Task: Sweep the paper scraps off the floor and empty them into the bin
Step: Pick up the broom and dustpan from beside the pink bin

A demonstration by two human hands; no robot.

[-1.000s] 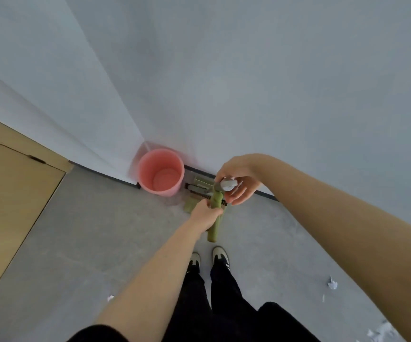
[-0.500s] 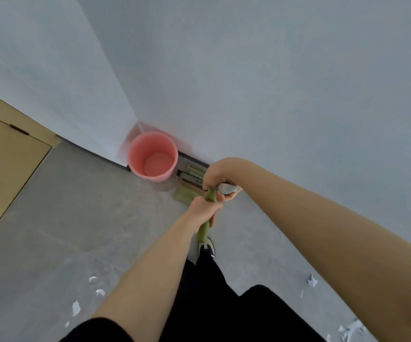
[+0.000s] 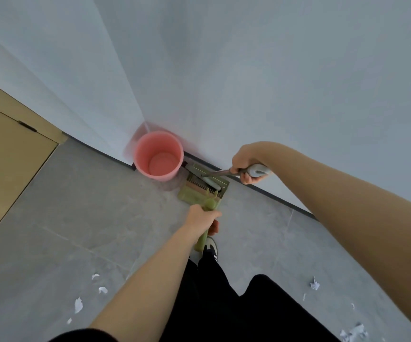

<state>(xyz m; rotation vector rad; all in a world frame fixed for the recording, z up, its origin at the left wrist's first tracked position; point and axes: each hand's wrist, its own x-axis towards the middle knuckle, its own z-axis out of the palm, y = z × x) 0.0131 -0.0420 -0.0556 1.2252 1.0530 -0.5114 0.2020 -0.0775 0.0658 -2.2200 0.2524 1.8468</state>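
Wooden door at left, white walls, dark baseboard.

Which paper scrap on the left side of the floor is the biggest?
The long white scrap, third of four in the trail left of the left arm; the three other scraps there are clearly smaller.

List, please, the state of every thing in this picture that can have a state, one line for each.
left hand: grips the green dustpan handle
right hand: grips the grey broom handle
dustpan: on the floor beside the bin
broom: head lies in the dustpan
bin: upright in the corner, open, looks empty
paper scraps: scattered on the floor, unswept
door: shut
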